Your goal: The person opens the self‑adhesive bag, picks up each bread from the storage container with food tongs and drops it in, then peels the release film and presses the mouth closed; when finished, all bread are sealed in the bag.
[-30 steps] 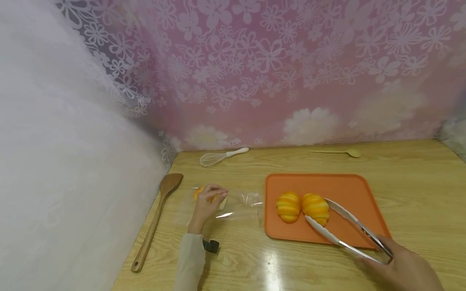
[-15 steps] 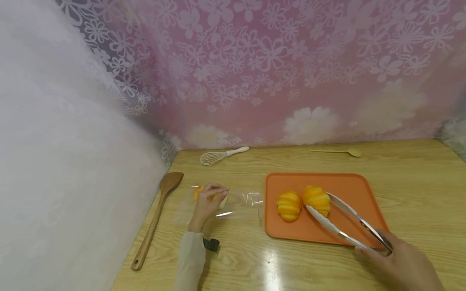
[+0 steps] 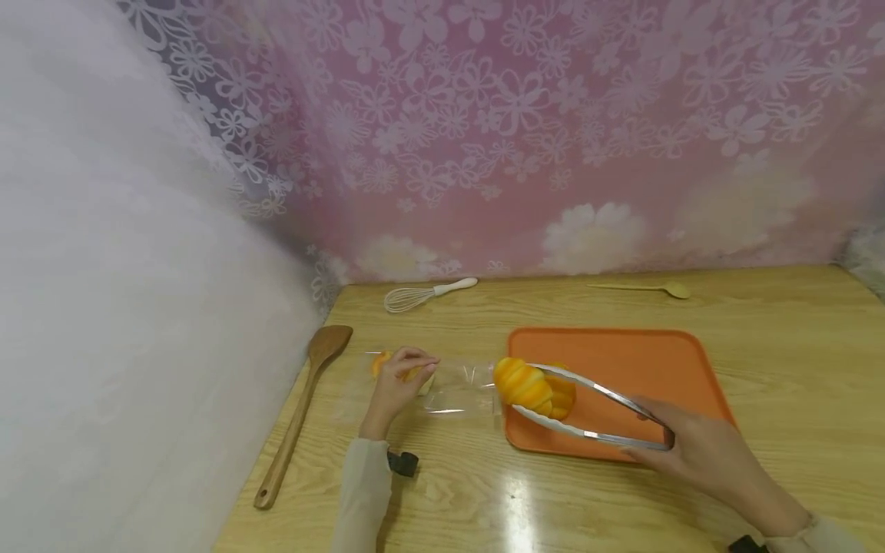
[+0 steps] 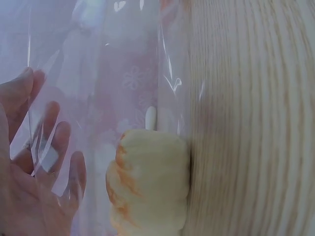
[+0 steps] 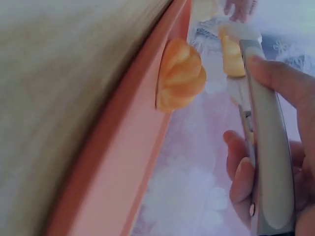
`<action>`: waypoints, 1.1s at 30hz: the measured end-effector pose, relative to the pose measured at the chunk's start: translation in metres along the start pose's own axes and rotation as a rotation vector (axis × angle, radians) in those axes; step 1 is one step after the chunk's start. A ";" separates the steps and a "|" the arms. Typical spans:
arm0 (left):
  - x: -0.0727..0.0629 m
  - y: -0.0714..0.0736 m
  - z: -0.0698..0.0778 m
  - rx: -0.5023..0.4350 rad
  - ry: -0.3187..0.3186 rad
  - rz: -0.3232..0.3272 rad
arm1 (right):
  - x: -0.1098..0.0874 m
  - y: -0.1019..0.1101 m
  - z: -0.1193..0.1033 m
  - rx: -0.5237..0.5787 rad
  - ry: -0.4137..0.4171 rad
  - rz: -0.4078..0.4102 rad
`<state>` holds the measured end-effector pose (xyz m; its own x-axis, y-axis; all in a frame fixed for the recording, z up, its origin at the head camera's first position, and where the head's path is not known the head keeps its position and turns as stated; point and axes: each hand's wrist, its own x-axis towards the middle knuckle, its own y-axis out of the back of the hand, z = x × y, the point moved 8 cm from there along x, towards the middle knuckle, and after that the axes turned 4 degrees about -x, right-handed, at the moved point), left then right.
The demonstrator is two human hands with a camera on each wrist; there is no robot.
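My left hand (image 3: 397, 384) pinches the edge of a clear plastic bag (image 3: 462, 388) between thumb and fingertip. Inside the bag lies a bread roll (image 4: 152, 182), pale on one side and orange-brown on the other; the hand partly hides it in the head view. My right hand (image 3: 698, 453) grips metal tongs (image 3: 625, 400). Between their tips a yellow-orange striped bread roll (image 3: 518, 382) is held up over the tray's left edge, near the bag's right end. A similar roll (image 5: 179, 76) sits on the orange tray (image 3: 650, 369), partly covered by the lifted one in the head view.
A wooden spatula (image 3: 300, 415) lies along the left side. At the back are a white whisk (image 3: 429, 295) and a yellowish spoon (image 3: 674, 289). A flowered pink backdrop (image 3: 525, 153) rises behind the table.
My right hand has lifted one roll off the tray with the tongs and carried it left, past the other roll. The left hand stays at the bag.
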<state>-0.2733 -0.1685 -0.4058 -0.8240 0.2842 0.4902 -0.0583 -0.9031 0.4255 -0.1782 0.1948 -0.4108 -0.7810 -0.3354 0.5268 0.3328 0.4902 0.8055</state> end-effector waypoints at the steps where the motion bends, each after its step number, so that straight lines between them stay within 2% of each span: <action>1: 0.000 0.000 0.000 -0.004 0.011 -0.006 | 0.004 -0.001 -0.002 -0.002 0.043 0.017; 5: 0.000 -0.001 -0.004 -0.006 0.083 -0.026 | 0.016 0.000 -0.006 -0.006 0.184 0.098; 8: 0.000 -0.001 -0.006 -0.002 0.115 -0.034 | 0.021 0.001 -0.007 -0.003 0.253 0.119; 14: 0.003 0.001 -0.009 0.015 0.141 -0.044 | 0.034 -0.002 -0.004 -0.041 0.308 0.033; 21: -0.001 -0.003 -0.041 0.030 0.184 -0.042 | 0.060 -0.012 -0.009 -0.106 0.346 -0.069; 23: -0.001 -0.002 -0.043 0.032 0.177 -0.040 | 0.067 -0.014 -0.011 -0.120 0.352 -0.092; 28: 0.000 0.000 -0.042 0.026 0.167 -0.048 | 0.079 -0.015 -0.010 -0.137 0.387 -0.077; 33: 0.001 0.002 -0.023 0.015 0.152 -0.072 | 0.081 -0.011 -0.006 -0.135 0.431 -0.032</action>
<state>-0.2875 -0.1775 -0.4217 -0.8939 0.2949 0.3376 -0.1129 -0.8770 0.4670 -0.2419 0.1572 -0.3755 -0.5100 -0.6672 0.5430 0.4007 0.3743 0.8363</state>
